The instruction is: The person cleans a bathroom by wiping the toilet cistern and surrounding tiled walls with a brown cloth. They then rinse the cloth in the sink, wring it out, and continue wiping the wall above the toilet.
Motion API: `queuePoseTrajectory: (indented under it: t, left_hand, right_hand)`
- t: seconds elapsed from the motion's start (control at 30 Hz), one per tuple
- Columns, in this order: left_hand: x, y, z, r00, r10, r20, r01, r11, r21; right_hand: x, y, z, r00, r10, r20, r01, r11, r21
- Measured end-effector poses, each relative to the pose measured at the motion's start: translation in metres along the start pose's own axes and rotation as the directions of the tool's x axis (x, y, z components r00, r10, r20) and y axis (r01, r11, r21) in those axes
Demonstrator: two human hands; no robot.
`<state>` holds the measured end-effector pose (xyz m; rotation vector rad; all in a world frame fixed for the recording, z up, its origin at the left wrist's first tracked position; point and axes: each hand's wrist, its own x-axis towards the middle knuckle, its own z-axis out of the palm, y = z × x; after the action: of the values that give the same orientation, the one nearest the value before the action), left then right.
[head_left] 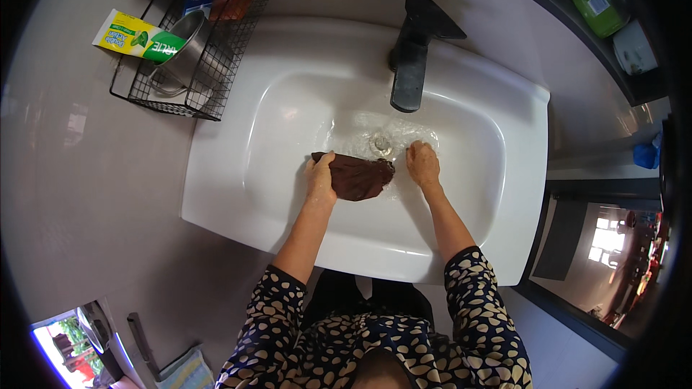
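A wet, dark brown cloth [356, 177] lies low in the white washbasin [277, 119], left of the drain and partly in water. My left hand [321, 176] grips its left end, thumb on top. The cloth's right end is crumpled and reaches toward the drain plug [380, 145], where shallow water ripples. Just right of the drain, my right hand [423, 163] is closed with its fingers curled, apart from the cloth. Whatever those fingers may hold is hidden.
A black faucet [409, 75] juts over the basin from the back. On the left wall hangs a black wire basket [229, 65] with a metal cup [189, 54] and a yellow-green tube [137, 36]. A shelf at upper right carries a green container [600, 6].
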<state>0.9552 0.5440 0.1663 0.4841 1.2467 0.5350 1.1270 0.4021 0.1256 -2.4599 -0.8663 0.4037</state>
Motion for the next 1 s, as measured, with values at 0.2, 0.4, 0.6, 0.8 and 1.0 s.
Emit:
queuePoseTrajectory:
  t: [0.2, 0.4, 0.6, 0.8, 1.0]
  left_hand:
    - [0.004, 0.005, -0.012, 0.992, 0.101, -0.071, -0.109, 0.988, -0.109]
    - [-0.006, 0.014, -0.012, 0.971, 0.218, -0.094, -0.230, 0.961, -0.152]
    - [-0.015, 0.023, -0.007, 0.871, 0.483, -0.092, -0.491, 0.855, -0.165]
    - [-0.012, 0.020, -0.008, 0.874, 0.481, -0.072, -0.487, 0.861, -0.146]
    - [-0.014, 0.021, -0.005, 0.851, 0.522, -0.064, -0.526, 0.845, -0.101]
  right_hand:
    - [0.005, -0.015, 0.036, 0.918, -0.334, -0.212, 0.345, 0.938, 0.016]
    - [-0.012, -0.021, 0.040, 0.740, -0.665, -0.104, 0.586, 0.713, -0.385]
    - [-0.017, -0.023, 0.040, 0.723, -0.691, -0.017, 0.596, 0.637, -0.489]
    - [-0.024, -0.025, 0.038, 0.777, -0.628, -0.048, 0.563, 0.727, -0.393]
    - [-0.030, -0.021, 0.030, 0.835, -0.550, -0.007, 0.538, 0.820, -0.195]
